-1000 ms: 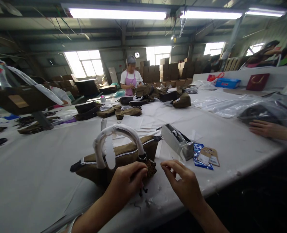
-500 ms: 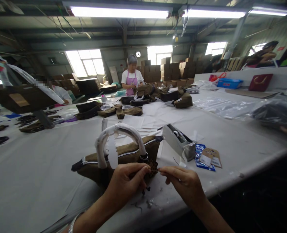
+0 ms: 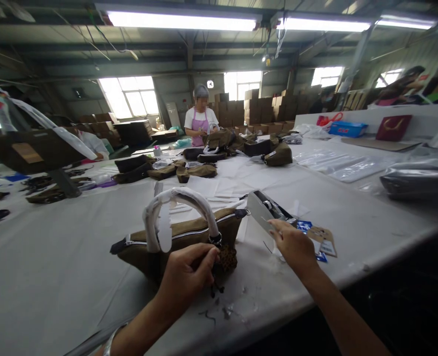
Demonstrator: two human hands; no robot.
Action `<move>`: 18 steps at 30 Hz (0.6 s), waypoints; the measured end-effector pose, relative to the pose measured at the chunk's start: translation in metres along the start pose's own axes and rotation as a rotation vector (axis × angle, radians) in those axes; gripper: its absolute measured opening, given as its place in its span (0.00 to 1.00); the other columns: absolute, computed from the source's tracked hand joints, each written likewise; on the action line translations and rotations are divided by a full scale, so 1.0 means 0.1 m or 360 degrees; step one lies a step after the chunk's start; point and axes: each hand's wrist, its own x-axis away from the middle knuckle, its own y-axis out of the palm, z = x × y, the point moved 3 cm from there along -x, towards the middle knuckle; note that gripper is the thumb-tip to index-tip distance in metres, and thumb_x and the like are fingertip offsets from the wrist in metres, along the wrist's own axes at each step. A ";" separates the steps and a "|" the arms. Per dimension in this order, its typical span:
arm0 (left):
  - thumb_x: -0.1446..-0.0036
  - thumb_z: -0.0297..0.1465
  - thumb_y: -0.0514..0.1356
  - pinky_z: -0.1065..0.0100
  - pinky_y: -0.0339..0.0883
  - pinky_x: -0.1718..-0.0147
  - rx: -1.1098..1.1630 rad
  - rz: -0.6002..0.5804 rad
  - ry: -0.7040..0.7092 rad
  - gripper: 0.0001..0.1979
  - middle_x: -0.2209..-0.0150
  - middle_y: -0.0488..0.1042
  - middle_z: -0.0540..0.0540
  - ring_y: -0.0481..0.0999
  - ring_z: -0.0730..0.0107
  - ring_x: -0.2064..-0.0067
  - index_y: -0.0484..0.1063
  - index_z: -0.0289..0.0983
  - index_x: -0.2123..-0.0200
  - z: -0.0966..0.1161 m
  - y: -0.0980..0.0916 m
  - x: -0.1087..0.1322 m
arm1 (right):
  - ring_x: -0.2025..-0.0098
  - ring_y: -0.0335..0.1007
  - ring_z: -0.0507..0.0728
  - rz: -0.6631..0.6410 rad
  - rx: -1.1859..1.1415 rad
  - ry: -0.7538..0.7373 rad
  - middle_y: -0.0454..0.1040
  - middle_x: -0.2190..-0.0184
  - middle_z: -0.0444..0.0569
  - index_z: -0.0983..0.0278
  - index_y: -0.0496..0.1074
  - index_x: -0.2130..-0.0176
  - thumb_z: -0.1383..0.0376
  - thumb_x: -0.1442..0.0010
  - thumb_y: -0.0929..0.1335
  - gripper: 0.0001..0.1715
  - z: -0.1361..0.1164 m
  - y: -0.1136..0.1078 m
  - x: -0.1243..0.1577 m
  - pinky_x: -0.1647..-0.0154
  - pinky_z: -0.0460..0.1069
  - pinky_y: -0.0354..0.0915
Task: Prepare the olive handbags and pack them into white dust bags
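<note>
At the near edge of the desk (image 3: 56, 277) the left hand (image 3: 189, 277) shuts its grip on a spotted brown charm (image 3: 227, 257), apparently steadying it against the olive-brown zipped handbag (image 3: 189, 237). Just beyond, the right hand (image 3: 293, 244), grip open and empty, reaches the grey tape dispenser (image 3: 265, 207).

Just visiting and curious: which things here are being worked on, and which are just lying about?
In hand: brown handbag; leopard charm, gripped by left hand; tape dispenser, at right hand.
Lying about: paper tags; other handbags; plastic-wrapped bag; blue box.
</note>
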 end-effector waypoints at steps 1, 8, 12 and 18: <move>0.37 0.37 0.60 0.77 0.66 0.80 -0.0001 -0.0005 0.0002 0.13 0.82 0.74 0.51 0.75 0.74 0.81 0.78 0.35 0.66 -0.01 0.00 0.00 | 0.55 0.80 0.66 0.0063 -0.0010 -0.0080 0.80 0.50 0.54 0.61 0.80 0.54 0.67 0.39 0.67 0.15 -0.07 -0.02 0.04 0.57 0.57 0.75; 0.35 0.36 0.59 0.75 0.69 0.76 -0.0052 -0.0072 0.0117 0.12 0.70 0.80 0.47 0.76 0.75 0.78 0.79 0.35 0.62 -0.01 -0.01 -0.01 | 0.61 0.81 0.56 -0.0236 -0.0755 -0.0520 0.83 0.60 0.47 0.59 0.79 0.54 0.65 0.37 0.71 0.11 -0.94 0.00 0.53 0.56 0.46 0.75; 0.35 0.34 0.59 0.74 0.72 0.72 -0.0107 -0.0121 0.0229 0.09 0.68 0.79 0.47 0.76 0.75 0.75 0.78 0.37 0.60 -0.03 -0.03 0.01 | 0.70 0.77 0.53 -0.0413 -0.0873 -0.0338 0.81 0.67 0.44 0.58 0.80 0.62 0.64 0.37 0.70 0.06 -0.97 0.10 0.52 0.65 0.45 0.73; 0.42 0.34 0.67 0.66 0.76 0.60 -0.0626 0.0197 0.0510 0.19 0.54 0.75 0.44 0.78 0.66 0.63 0.68 0.40 0.49 -0.12 -0.02 0.09 | 0.65 0.77 0.55 -0.0368 -0.0789 -0.0061 0.81 0.61 0.47 0.59 0.79 0.62 0.59 0.35 0.68 0.10 -0.77 0.19 0.63 0.71 0.45 0.68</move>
